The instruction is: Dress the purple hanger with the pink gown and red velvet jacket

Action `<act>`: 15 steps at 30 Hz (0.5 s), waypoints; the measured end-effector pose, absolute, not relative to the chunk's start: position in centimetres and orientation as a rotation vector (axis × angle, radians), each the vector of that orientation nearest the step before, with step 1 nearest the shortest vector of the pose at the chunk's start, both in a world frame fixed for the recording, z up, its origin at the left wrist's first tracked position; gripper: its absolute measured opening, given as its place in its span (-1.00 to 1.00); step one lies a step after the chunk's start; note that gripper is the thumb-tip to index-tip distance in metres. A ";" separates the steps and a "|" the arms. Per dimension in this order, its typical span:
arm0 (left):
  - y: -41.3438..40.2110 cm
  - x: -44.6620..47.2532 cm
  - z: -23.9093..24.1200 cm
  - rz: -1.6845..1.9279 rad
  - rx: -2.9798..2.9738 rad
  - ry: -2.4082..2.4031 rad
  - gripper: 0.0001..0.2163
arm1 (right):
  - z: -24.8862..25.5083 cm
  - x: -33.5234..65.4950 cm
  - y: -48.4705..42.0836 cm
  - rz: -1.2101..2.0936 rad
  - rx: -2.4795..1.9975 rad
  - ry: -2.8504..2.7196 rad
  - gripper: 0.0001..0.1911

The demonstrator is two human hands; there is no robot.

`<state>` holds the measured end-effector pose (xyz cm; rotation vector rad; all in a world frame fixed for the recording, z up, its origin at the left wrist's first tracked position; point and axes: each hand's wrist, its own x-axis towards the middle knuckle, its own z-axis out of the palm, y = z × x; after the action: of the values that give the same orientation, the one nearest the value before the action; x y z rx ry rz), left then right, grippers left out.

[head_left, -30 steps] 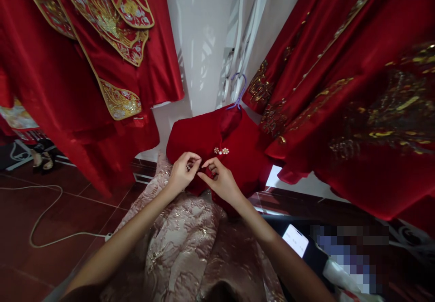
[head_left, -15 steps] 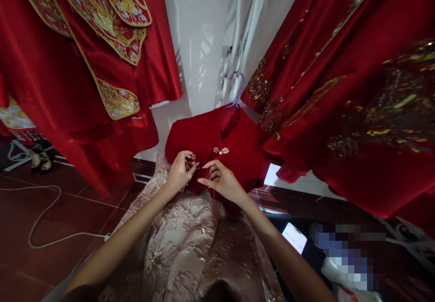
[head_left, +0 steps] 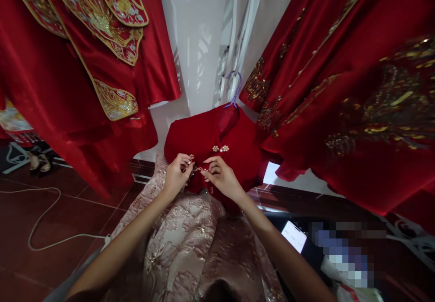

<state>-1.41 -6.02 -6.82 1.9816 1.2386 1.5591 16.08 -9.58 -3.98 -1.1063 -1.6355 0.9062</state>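
A small red velvet jacket [head_left: 204, 134] hangs on a purple hanger [head_left: 234, 94] over a pale pink brocade skirt [head_left: 183, 247]. A pearl button clasp [head_left: 220, 148] is fastened near its collar. My left hand [head_left: 176, 175] and my right hand [head_left: 222, 177] meet at the jacket's front opening just below that clasp. Both pinch a second small pearl clasp [head_left: 195, 168] between fingertips, the left holding one side of it and the right the other.
Red satin robes with gold embroidery hang at left [head_left: 84, 66] and right [head_left: 340, 89]. A white wall [head_left: 200, 43] stands behind. A white cable [head_left: 44, 220] curls on the dark red floor. A phone [head_left: 294, 236] lies at lower right, and shoes [head_left: 37, 161] at far left.
My two hands have drawn closer together at the lower clasp and shifted slightly up. The view has tilted a little.
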 end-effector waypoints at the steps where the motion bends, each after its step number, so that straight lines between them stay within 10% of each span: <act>1: -6.1 -1.5 -6.7 1.555 1.986 1.230 -0.86 | -3.9 15.9 -9.5 0.905 -1.088 -1.643 -0.67; 15: -5.9 -1.5 -5.2 1.425 1.712 1.029 -0.81 | -3.9 14.3 -7.7 0.795 -1.090 -1.699 -0.74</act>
<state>-1.50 -5.93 -5.22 1.7115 1.0294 1.4252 14.29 -7.65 -3.95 -1.0901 -1.6994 0.7955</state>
